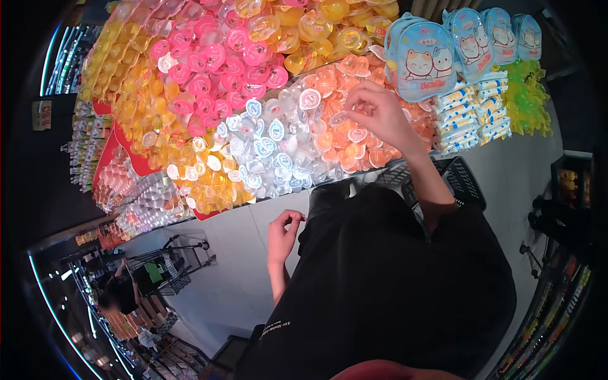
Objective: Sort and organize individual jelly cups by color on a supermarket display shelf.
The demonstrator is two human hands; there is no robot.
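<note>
My right hand (382,114) reaches over a heap of orange jelly cups (356,154), its thumb and fingertips pinching one small jelly cup (338,118) with a pale lid. Clear jelly cups (273,152), several with blue-printed lids, lie just left of that heap. Down beside the black shirt, my left hand (282,235) hangs over the floor with loosely curled fingers and nothing visible in it. Pink-lidded jelly cups (228,66) and yellow ones (316,23) are piled farther back on the display. More yellow cups (204,180) spread along the front left.
Blue cat-print backpacks (420,61) stand at the right, above white stick packs (456,118) and yellow-green jelly packs (525,99). A black basket (460,183) is low beside my right arm. At left, a person (121,292) stands by a shopping cart (166,270).
</note>
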